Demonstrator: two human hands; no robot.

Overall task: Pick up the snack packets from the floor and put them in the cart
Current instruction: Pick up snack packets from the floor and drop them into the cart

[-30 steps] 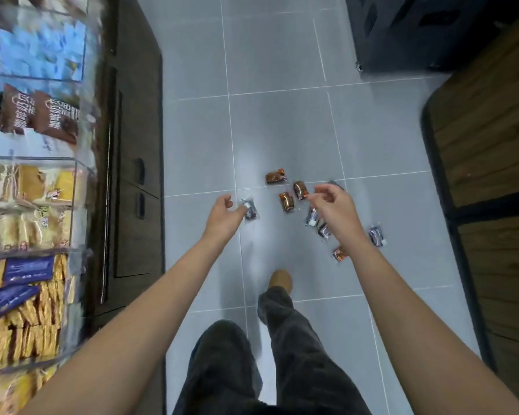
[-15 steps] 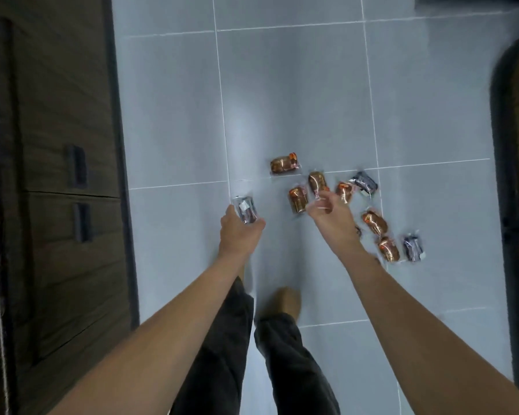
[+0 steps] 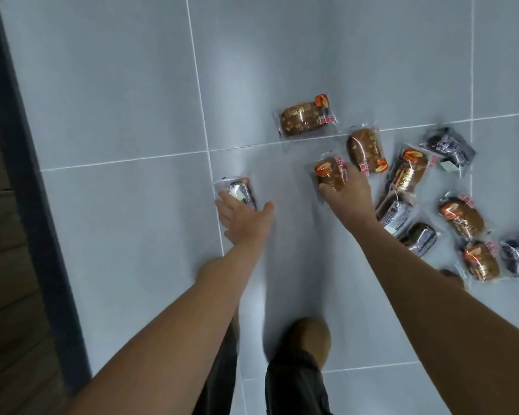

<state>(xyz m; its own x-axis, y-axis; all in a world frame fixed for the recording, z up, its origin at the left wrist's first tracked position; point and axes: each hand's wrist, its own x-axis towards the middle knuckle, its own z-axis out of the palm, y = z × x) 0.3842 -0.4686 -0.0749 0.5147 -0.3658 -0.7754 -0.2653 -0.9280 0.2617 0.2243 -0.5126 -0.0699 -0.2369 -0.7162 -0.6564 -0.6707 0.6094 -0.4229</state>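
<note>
left hand: being held open, fingers being laid on dark packet, on floor.
right hand: brown packet being pinched, on floor.
other packets: being seen scattered nearby.

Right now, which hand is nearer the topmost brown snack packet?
Right. The right hand, on a nearby brown packet, is just below the topmost brown packet; the left hand is farther down-left, on a dark packet.
</note>
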